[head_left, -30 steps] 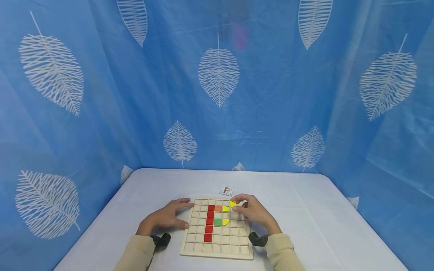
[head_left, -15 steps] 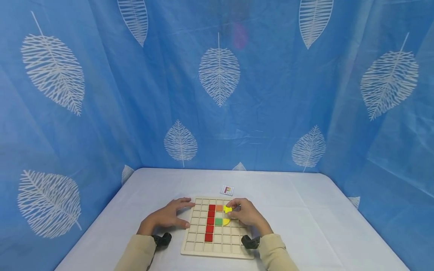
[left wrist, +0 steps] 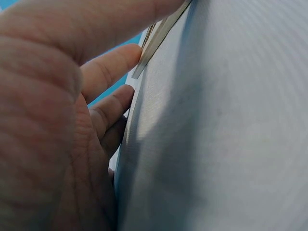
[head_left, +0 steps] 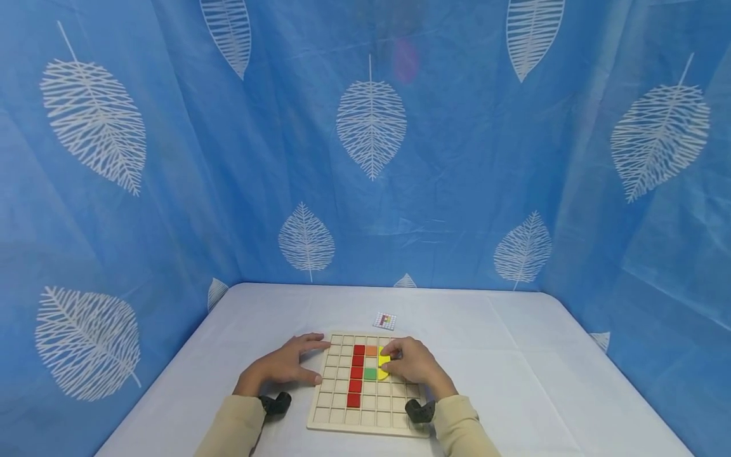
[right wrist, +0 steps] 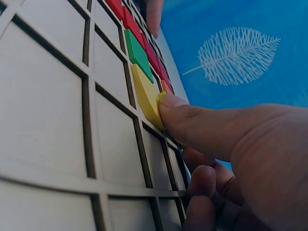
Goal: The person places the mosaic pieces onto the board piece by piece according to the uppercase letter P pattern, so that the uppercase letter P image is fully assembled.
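A pale wooden grid board (head_left: 368, 419) lies on the table. In it sit a column of red tiles (head_left: 355, 386), an orange tile (head_left: 371, 350), a green tile (head_left: 370, 374) and a yellow tile with a rounded corner (head_left: 383, 376). My right hand (head_left: 419, 365) pinches a small yellow tile (right wrist: 160, 96) right at the cell behind that rounded one; the fingers hide most of it. At the board's left edge my left hand (head_left: 283, 366) rests with thumb and fingers spread, fingertips touching the rim (left wrist: 153, 45).
Behind the board lies a small pattern card (head_left: 385, 321) showing a coloured grid. White cloth (head_left: 514, 381) covers the table. A blue curtain (head_left: 445, 158) with white leaf prints encloses the back and both sides.
My right hand has carried the yellow tile leftward and nearer, from the board's back right part to the yellow column. The left hand has kept its place at the left edge.
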`<state>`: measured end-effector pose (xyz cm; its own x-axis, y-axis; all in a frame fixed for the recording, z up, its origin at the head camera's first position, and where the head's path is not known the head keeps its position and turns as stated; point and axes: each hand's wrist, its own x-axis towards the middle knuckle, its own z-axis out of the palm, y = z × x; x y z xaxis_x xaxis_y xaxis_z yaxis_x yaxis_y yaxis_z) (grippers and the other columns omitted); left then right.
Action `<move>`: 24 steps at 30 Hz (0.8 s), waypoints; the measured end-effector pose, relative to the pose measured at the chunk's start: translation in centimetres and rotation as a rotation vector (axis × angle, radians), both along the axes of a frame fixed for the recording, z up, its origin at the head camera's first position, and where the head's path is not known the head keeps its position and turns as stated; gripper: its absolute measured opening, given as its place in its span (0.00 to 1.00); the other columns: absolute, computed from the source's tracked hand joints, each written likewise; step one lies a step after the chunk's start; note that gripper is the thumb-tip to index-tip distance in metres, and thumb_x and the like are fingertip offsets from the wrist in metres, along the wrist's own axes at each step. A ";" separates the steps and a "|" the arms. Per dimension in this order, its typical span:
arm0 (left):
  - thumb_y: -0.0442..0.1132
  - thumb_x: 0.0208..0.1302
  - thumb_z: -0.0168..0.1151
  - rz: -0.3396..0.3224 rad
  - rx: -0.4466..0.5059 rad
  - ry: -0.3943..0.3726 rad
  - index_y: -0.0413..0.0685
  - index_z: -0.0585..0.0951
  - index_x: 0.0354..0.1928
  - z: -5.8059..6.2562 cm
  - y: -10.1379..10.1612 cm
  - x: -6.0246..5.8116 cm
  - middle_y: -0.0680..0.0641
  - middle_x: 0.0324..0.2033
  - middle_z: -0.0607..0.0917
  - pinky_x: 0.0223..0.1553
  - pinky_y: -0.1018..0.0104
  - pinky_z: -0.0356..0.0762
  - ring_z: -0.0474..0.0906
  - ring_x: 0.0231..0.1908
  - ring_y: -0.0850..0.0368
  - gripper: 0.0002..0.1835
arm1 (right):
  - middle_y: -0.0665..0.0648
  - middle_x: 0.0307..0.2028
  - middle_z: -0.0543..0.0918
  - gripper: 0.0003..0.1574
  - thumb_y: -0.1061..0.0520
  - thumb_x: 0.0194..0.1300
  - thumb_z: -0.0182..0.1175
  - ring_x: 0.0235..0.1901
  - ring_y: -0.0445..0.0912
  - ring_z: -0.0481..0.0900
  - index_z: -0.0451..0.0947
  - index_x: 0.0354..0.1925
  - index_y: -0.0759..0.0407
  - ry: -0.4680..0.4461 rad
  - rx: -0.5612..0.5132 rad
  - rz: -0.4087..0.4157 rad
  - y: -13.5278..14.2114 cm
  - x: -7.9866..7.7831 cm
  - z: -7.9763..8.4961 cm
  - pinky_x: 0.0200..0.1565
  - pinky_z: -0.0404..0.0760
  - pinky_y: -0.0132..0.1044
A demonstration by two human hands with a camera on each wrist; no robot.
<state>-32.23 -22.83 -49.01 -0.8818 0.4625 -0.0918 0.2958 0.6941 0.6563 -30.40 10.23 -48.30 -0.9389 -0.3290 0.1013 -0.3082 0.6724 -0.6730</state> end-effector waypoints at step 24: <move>0.60 0.48 0.76 0.007 0.000 0.000 0.67 0.72 0.70 0.0 -0.1 -0.1 0.48 0.77 0.61 0.70 0.25 0.49 0.48 0.77 0.36 0.45 | 0.49 0.40 0.83 0.11 0.53 0.64 0.68 0.41 0.43 0.78 0.85 0.46 0.50 0.006 -0.085 0.042 0.7 0.1 -0.4 0.45 0.79 0.44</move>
<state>-32.29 -22.94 -49.03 -0.8849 0.4566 -0.0917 0.2911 0.6959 0.6565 -30.32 10.90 -48.67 -0.9236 -0.3583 0.1362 -0.3394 0.5991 -0.7252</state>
